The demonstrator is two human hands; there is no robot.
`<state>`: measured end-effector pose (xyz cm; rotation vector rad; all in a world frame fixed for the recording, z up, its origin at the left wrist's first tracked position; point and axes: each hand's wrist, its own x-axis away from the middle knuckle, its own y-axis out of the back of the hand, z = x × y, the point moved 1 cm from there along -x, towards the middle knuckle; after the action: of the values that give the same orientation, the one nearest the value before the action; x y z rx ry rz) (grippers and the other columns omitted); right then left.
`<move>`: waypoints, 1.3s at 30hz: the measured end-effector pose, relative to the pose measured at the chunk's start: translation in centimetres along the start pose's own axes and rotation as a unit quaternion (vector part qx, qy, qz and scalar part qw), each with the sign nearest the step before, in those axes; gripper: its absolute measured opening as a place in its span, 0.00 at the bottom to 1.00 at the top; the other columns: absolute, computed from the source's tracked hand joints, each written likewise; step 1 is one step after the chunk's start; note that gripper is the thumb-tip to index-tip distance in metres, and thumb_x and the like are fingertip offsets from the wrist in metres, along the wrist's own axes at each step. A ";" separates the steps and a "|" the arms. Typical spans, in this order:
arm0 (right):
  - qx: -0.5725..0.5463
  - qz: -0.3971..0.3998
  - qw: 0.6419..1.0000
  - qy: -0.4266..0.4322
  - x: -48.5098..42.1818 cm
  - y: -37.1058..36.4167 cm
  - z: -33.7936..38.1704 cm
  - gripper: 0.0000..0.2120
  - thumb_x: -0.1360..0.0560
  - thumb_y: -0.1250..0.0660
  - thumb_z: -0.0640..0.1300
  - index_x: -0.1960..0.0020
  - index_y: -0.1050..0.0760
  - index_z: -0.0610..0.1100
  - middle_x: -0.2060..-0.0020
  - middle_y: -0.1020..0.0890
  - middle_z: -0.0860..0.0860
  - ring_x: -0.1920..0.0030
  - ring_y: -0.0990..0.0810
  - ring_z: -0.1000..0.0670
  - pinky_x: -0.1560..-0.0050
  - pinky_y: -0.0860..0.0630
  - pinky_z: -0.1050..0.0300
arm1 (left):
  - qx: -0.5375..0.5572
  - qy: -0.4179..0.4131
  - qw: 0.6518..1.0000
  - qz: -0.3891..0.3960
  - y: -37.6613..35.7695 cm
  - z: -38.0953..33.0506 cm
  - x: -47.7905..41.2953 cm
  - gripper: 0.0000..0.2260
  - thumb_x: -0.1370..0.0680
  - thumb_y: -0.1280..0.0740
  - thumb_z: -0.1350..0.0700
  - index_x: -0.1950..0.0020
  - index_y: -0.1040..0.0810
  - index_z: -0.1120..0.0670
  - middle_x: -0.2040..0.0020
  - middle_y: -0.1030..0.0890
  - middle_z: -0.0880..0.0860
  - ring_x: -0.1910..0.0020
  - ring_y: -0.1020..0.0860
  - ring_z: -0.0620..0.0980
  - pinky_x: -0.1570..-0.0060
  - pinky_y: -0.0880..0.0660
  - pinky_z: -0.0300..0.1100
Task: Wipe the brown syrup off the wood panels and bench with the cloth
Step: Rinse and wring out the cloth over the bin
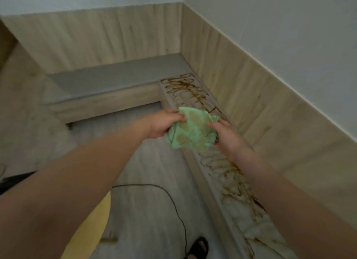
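A crumpled green cloth (191, 131) with yellowish-brown stains hangs in the air over the bench's front edge. My left hand (164, 123) grips its left side, and my right hand (225, 136) pinches its right side. Brown syrup (185, 87) runs in squiggles along the narrow bench (214, 181) on the right, thick at the far corner and smeared nearer to me. The wood panels (251, 96) rise behind the bench along the right wall; I cannot make out syrup on them.
A grey bench section (116, 75) runs along the back wall. A black cable (173, 200) snakes across the pale floor. A sandalled foot (199, 247) stands at the bottom. Something yellow (90, 228) lies under my left forearm.
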<state>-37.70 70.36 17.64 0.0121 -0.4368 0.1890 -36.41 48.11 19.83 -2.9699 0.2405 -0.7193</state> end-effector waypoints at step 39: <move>0.413 0.377 0.824 -0.092 3.4 -64.7 -26.9 0.20 0.21 0.34 0.54 0.63 0.39 0.47 0.70 0.36 0.51 0.70 0.35 0.50 0.63 0.37 0.50 | 0.199 0.196 0.887 -0.367 45.8 38.5 36.1 0.23 0.25 0.39 0.66 0.35 0.23 0.47 0.40 0.18 0.58 0.43 0.18 0.62 0.42 0.19 0.61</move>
<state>-11.48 8.85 -3.49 0.7315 -0.5075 1.1662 6.85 -1.73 -3.18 -2.4309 -0.9479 -1.2443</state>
